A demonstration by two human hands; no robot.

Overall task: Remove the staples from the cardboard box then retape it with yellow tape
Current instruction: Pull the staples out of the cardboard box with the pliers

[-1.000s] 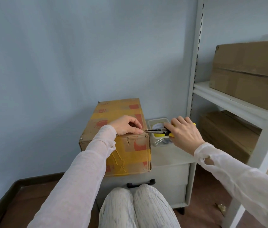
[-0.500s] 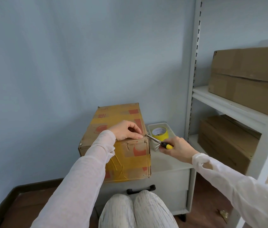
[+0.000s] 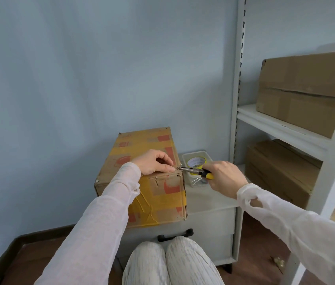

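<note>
**Pliers at box corner**

Box (image 3: 166, 194) sits on the left of the cabinet (image 3: 209, 201). Left hand (image 3: 154, 162) bears on its top at the near right corner, fingers curled, thumb along the edge; whether it pinches the flap cannot be told. Right hand (image 3: 226, 177) grips the pliers (image 3: 193, 171) by the yellow handles, tips at that corner beside the thumb. Tape (image 3: 197, 161) lies in a tub (image 3: 184, 156) just right of the box.
</note>
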